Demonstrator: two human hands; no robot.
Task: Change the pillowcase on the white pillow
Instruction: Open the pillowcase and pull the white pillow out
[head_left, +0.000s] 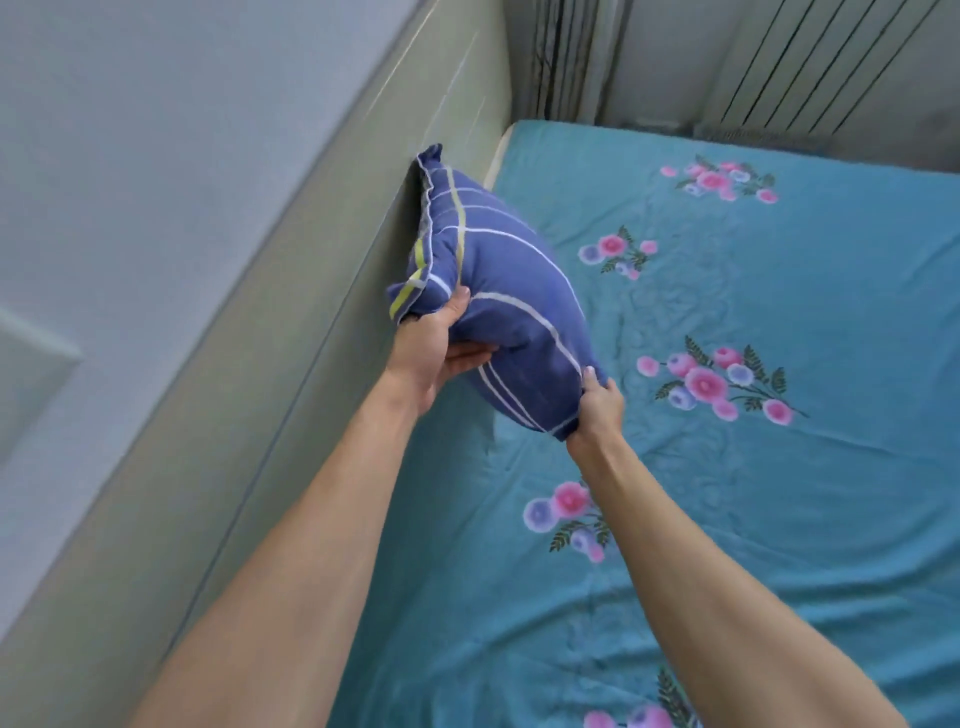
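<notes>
A pillow in a blue pillowcase (498, 291) with white and yellow stripes is held up above the bed, tilted, its far end against the headboard. My left hand (436, 353) grips its near left corner, thumb on top and fingers underneath. My right hand (597, 405) pinches the near right corner of the case. The white pillow itself is hidden inside the case.
A teal bedsheet (753, 493) with pink and purple flower prints covers the bed. A pale green headboard (291, 291) runs along the left, with a grey wall behind it. A white radiator (810, 67) and a curtain (566, 57) stand beyond the far edge of the bed.
</notes>
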